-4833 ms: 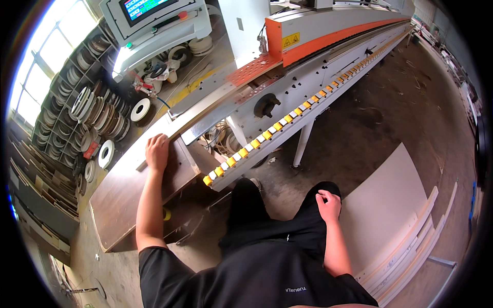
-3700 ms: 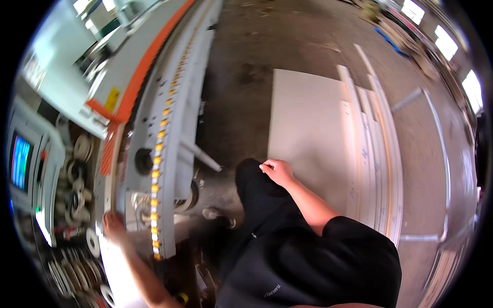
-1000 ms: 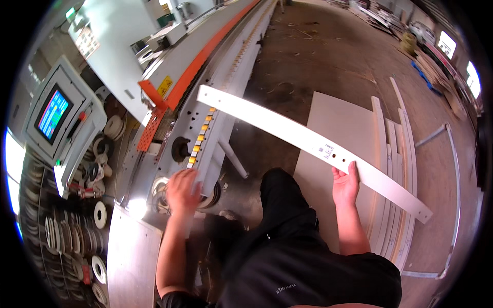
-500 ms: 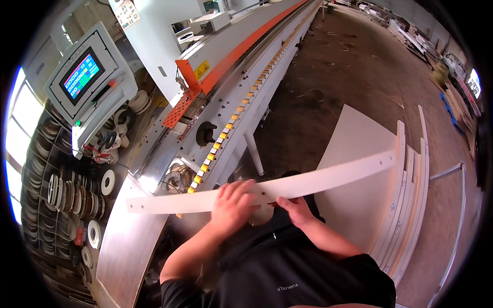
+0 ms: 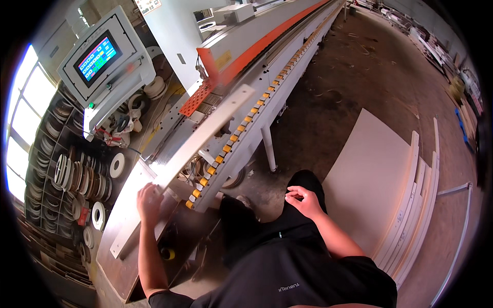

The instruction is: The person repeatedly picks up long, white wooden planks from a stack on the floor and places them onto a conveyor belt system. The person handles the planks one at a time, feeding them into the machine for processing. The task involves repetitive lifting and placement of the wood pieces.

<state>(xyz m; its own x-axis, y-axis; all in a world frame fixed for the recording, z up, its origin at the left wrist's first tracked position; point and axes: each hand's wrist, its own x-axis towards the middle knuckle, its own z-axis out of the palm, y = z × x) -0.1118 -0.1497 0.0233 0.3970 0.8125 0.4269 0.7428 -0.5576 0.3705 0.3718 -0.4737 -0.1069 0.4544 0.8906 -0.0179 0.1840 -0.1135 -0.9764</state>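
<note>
The left hand (image 5: pixel 149 203) is closed around the edge of a long pale strip (image 5: pixel 203 136), its fingers bent in over it; how firmly it grips cannot be told. The strip's shorter part runs back beside the left forearm and over the brown table (image 5: pixel 126 274), while the longer part reaches forward and to the right of that hand, its far end, with small holes in it, lying alongside the machine (image 5: pixel 272 46). Just ahead and right of the left hand, a row of yellow rollers (image 5: pixel 226 148) runs along the machine's near side. Beyond the hand, past the strip, is an orange plate (image 5: pixel 196 99) with holes; farther left stands a lit screen (image 5: pixel 97 56) in a grey housing. To the left of the left hand, well apart from it, many rolls (image 5: pixel 77 177) sit in a rack, with a white ring (image 5: pixel 117 165) nearer. The right hand (image 5: pixel 304 201) is part open, fingers loosely bent, just over the right thigh; whether it touches the black trousers (image 5: pixel 309 180) cannot be told. To its right leans or lies a large pale panel (image 5: pixel 367 174), with a pile of narrow pieces (image 5: pixel 411 220) farther right.
</note>
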